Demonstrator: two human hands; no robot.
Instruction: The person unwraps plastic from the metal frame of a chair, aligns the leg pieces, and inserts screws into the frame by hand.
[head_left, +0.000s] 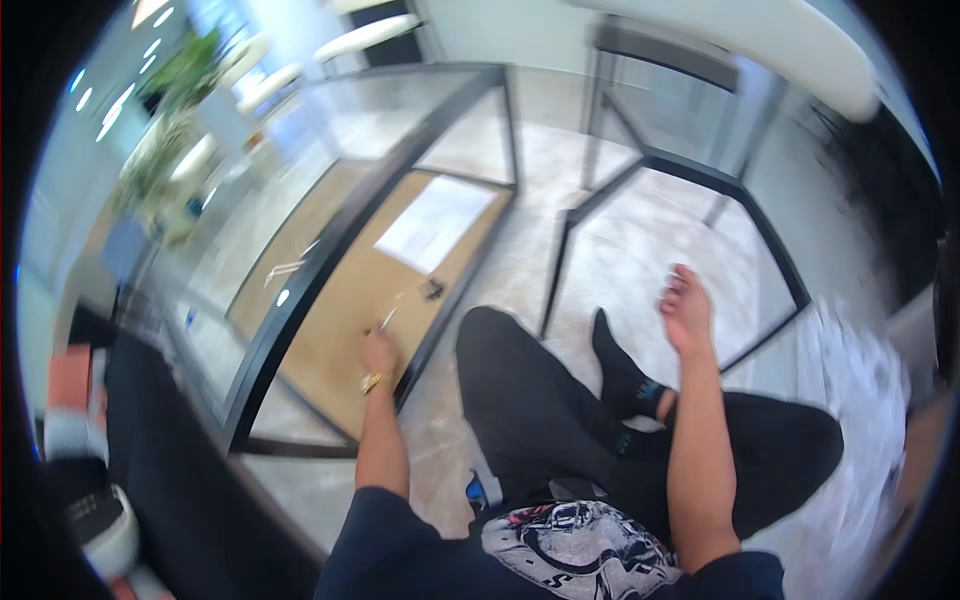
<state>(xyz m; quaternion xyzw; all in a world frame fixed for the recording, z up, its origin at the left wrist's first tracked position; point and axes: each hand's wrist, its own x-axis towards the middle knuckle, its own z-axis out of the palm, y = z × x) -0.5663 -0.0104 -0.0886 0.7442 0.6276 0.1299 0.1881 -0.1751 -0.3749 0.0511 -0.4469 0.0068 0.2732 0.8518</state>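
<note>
My left hand (380, 352), with a gold watch (374, 383) at the wrist, is over a brown board (335, 345) inside a black-framed piece of furniture (340, 255). Its fingers close on a thin, light-coloured tool (388, 319), blurred and too small to name. Just beyond lie a small dark part (432, 290) and a white sheet of paper (435, 222). My right hand (685, 315) is raised above the pale rug, palm turned up, its fingers loosely bent and apart. Nothing shows in it.
A separate black metal frame (690, 170) stands ahead on the pale rug (655, 235). Behind it is a dark-topped stand (665, 58). Crumpled white plastic sheeting (850, 400) lies at the right. Another person's dark-clad leg (165, 450) is close on the left. My legs are folded.
</note>
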